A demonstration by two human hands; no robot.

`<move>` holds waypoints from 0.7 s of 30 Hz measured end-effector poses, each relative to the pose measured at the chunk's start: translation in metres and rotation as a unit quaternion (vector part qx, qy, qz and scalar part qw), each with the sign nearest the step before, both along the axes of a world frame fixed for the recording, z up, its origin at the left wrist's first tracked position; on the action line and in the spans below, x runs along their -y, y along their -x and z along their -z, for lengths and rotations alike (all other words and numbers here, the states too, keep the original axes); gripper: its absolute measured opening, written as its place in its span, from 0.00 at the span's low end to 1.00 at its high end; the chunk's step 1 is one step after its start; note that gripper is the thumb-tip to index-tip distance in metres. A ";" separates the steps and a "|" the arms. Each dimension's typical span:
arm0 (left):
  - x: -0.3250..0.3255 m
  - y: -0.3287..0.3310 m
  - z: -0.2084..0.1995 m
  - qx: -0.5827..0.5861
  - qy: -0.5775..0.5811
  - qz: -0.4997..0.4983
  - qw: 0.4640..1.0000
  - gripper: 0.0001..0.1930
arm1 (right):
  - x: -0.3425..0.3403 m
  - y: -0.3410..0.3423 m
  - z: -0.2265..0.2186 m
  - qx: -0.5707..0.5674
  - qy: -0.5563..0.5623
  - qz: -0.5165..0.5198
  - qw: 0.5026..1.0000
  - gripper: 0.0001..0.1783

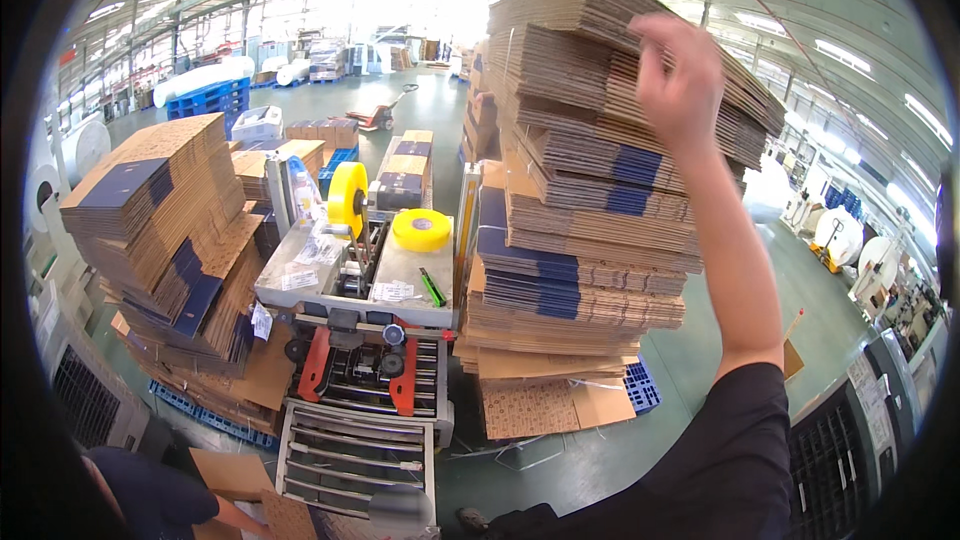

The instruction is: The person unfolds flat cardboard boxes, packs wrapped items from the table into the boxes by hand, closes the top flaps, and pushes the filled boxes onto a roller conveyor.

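My right hand (682, 75) is raised in front of the upper part of a tall stack of flattened cardboard boxes (560, 70). Its fingers are bent and smeared by motion, and whether they touch or grip a sheet does not show. Bundles in the stack are brown with dark blue printed bands, and the upper ones jut out unevenly. My bare forearm rises from a black sleeve at the lower right. My left hand is out of the picture. To the left of the stack stands a carton-taping machine (410, 292), with a yellow tape roll (421, 230) lying on top.
A second stack of flattened boxes (160, 220) leans at the left. A roller conveyor (350, 460) runs toward me. Beside it, at lower left, another person's dark sleeve (150, 495) shows. A green cutter (433, 287) lies on the machine. A red pallet jack (378, 118) stands farther back.
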State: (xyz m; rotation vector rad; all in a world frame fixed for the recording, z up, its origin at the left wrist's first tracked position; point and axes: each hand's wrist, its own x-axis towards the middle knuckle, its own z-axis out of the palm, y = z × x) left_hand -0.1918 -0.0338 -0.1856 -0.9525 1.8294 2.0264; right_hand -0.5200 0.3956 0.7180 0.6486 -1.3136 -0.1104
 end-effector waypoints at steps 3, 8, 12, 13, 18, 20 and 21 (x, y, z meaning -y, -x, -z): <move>-0.004 -0.005 -0.008 -0.025 0.200 0.092 0.975 0.22 | -0.013 0.025 -0.080 0.055 0.029 0.045 0.997 0.16; -0.042 -0.013 -0.018 -0.084 0.144 0.066 0.984 0.24 | 0.011 0.063 -0.119 0.411 0.018 0.017 0.911 0.15; -0.067 -0.009 -0.023 -0.103 0.135 0.047 0.984 0.23 | -0.005 0.064 -0.135 0.422 -0.008 0.024 0.906 0.12; -0.076 -0.009 -0.023 -0.128 0.174 0.062 0.974 0.23 | -0.012 0.063 -0.141 0.399 -0.039 0.057 0.915 0.12; -0.114 -0.023 -0.025 -0.070 0.200 0.068 0.975 0.25 | -0.046 0.030 -0.137 0.281 -0.020 0.078 0.956 0.13; -0.125 -0.021 -0.040 -0.041 0.159 0.083 0.983 0.27 | -0.070 0.013 -0.116 0.213 -0.043 -0.018 0.976 0.14; -0.130 -0.013 -0.047 -0.003 0.129 0.060 0.990 0.25 | -0.076 0.013 -0.107 0.190 -0.043 -0.009 0.981 0.15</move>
